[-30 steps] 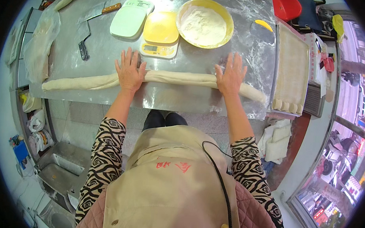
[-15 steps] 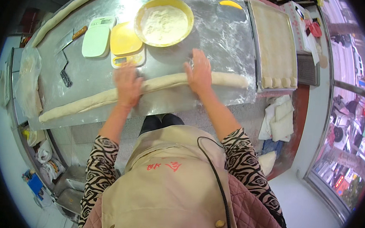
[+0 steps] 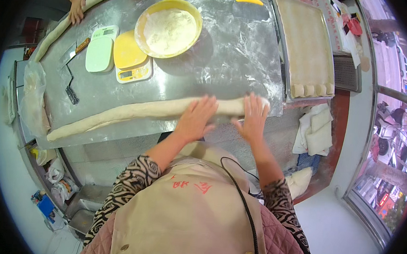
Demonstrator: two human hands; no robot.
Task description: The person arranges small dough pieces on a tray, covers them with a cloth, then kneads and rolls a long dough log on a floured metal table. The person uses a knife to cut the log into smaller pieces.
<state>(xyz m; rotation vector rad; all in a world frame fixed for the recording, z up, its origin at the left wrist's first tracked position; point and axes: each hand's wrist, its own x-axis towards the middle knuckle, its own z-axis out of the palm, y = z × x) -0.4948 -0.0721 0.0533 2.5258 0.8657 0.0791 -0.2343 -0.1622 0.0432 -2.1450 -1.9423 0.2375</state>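
A long rope of pale dough (image 3: 135, 110) runs across the near edge of the metal table, thicker toward its right end. My left hand (image 3: 196, 118) lies over the rope right of its middle, palm down with fingers stretched out. Close to the right end, my right hand (image 3: 253, 116) rests on the dough, its fingers extended and slightly blurred. Neither hand is wrapped around the rope. Beyond them stands a yellow bowl (image 3: 195, 17) of white flour (image 3: 171, 31). Beside it are a yellow kitchen scale (image 3: 129, 54) and a pale green one (image 3: 99, 55).
Another person's hand (image 3: 76, 10) touches a second dough rope (image 3: 51, 38) at the far left. A knife (image 3: 76, 49), a thin black-ended tool (image 3: 70, 90) and a yellow-handled scraper (image 3: 250, 9) lie on the floury table (image 3: 235, 50). At right is a tray (image 3: 309, 49) with several dough pieces.
Both my hands have moved right along the rope and nearer to me, and the rope has rolled toward me. Another person's hands have come into view at the far left.
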